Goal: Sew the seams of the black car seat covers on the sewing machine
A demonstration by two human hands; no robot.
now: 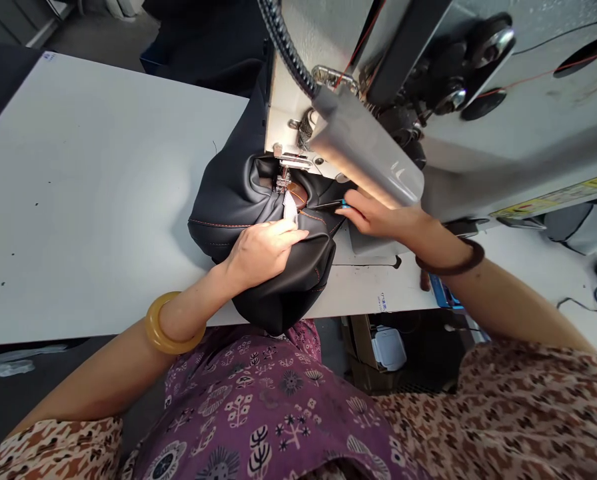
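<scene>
Black leather-like material [228, 180] with red-orange stitching lies bunched around the presser foot [282, 180] of a sewing machine. My left hand [263, 253] rests on the material with its fingers closed on a small white strip [290, 208], whose upper end reaches close to the foot. To the right, my right hand [366, 213] pinches a thin dark tool with a blue part [344, 202]. Its tip points left toward the brown patch [297, 195] beside the foot; the tool's exact kind is not clear.
A grey lamp [368, 147] on a flexible neck hangs just above my right hand. The machine head [478, 133] fills the upper right. A white worktable [93, 200] extends to the left. Below its front edge stands a cardboard box [361, 343].
</scene>
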